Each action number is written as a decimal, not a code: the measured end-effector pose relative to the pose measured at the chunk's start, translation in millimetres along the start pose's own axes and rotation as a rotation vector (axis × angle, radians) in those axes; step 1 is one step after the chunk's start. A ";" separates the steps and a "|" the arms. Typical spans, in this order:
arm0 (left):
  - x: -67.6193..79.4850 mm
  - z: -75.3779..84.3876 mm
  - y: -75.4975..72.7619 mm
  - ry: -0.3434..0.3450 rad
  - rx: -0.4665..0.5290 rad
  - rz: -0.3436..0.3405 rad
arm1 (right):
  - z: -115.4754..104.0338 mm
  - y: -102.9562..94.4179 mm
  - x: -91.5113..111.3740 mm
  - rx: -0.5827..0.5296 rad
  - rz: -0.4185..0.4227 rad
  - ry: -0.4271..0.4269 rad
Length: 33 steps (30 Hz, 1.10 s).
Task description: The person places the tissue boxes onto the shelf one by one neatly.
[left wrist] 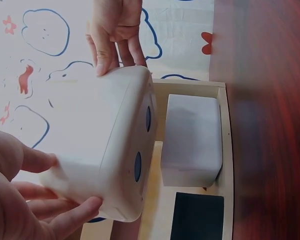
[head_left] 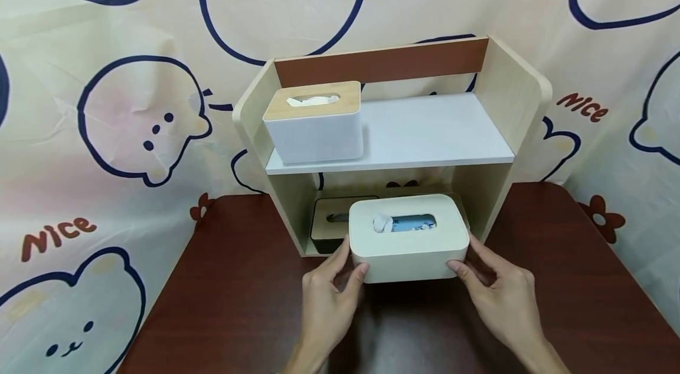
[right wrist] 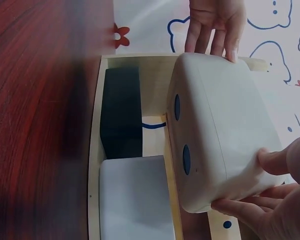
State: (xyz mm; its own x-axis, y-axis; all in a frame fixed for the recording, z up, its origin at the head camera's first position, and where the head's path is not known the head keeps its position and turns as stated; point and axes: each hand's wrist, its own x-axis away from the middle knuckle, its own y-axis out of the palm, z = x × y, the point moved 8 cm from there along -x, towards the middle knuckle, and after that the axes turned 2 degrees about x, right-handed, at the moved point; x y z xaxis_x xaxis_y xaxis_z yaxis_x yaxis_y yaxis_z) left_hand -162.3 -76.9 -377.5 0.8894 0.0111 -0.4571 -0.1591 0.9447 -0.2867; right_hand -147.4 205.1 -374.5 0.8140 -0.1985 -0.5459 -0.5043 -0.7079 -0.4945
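Observation:
Both hands hold a cream tissue box (head_left: 409, 268) by its ends, in front of the lower shelf opening. My left hand (head_left: 329, 297) grips the left end, thumb at the front corner. On the opposite end, my right hand (head_left: 502, 297) grips with thumb in front and fingers along the side. A blue-printed tissue pack (head_left: 411, 223) shows through the lid's oval slot. Two oval openings (left wrist: 138, 166) appear on the box's underside in the wrist views. Behind it on the lower level stand a black tissue box (right wrist: 122, 112) with a wooden lid and a white box (left wrist: 192, 140).
A two-level wooden shelf (head_left: 523, 82) stands at the back of the dark red-brown table (head_left: 223, 303). On its white upper board (head_left: 435, 126), at the left, sits a white tissue box (head_left: 319, 138) with a wooden lid. A bear-print cloth (head_left: 133, 209) hangs behind.

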 end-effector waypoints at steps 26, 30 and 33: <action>-6.2 17.9 -3.1 0.015 0.021 0.009 | -14.2 -16.1 -4.0 0.004 0.031 -0.048; -10.0 27.4 -3.2 0.047 0.023 0.007 | -21.8 -23.0 -8.7 0.014 0.037 -0.083; -13.9 35.0 -3.2 0.060 0.022 0.007 | -27.0 -29.5 -11.9 0.032 0.045 -0.095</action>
State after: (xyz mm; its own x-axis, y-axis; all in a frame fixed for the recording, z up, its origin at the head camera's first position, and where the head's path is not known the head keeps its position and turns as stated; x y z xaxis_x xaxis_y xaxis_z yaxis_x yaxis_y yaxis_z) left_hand -159.1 -68.6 -340.7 0.8610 -0.0012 -0.5086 -0.1554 0.9516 -0.2653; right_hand -134.5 210.1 -335.2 0.7603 -0.1636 -0.6286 -0.5497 -0.6777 -0.4885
